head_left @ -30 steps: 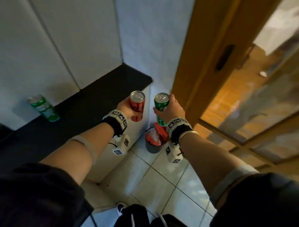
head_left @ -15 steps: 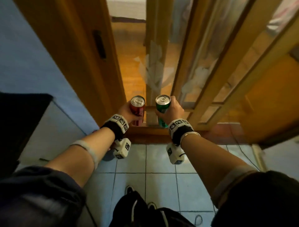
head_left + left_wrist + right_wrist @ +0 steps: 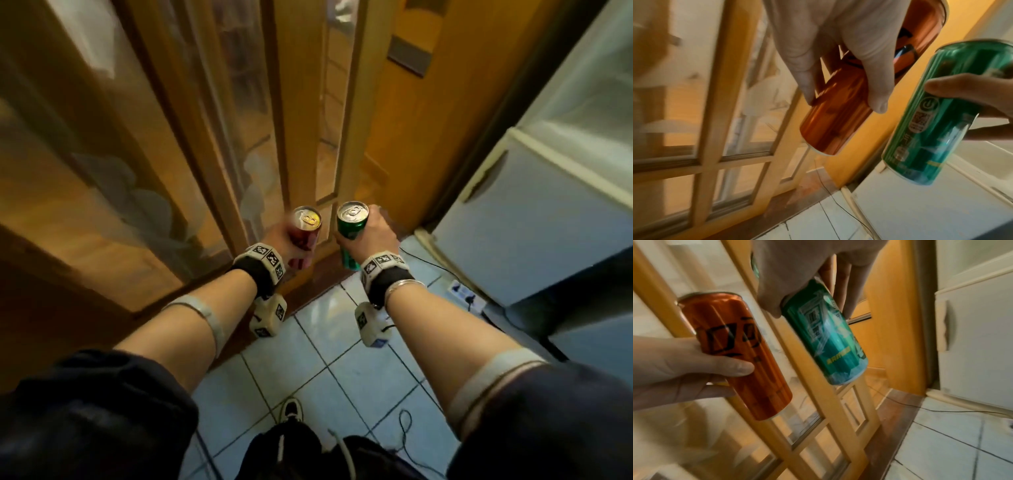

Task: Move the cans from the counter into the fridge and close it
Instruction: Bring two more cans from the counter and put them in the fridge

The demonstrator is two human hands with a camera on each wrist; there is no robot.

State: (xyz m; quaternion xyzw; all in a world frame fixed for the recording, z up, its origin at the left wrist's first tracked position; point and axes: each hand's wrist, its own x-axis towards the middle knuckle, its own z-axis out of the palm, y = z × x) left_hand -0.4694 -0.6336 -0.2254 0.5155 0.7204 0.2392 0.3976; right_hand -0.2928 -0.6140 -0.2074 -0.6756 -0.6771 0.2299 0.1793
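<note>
My left hand grips a red can, held upright in front of me; the left wrist view shows its fingers curled round the red can. Beside it, my right hand grips a green can, seen closer as the green can in the right wrist view. The two cans are a small gap apart. A white fridge stands at the right with its doors closed and a recessed handle on the lower door.
Wooden glazed doors fill the left and middle ahead. The floor is pale tile, with a power strip and thin cables beside the fridge's foot. My shoe shows at the bottom.
The view has swung right: the black counter and the bin have gone, the glazed doors moved left and the fridge has come into sight. Both hands still hold their cans side by side.
</note>
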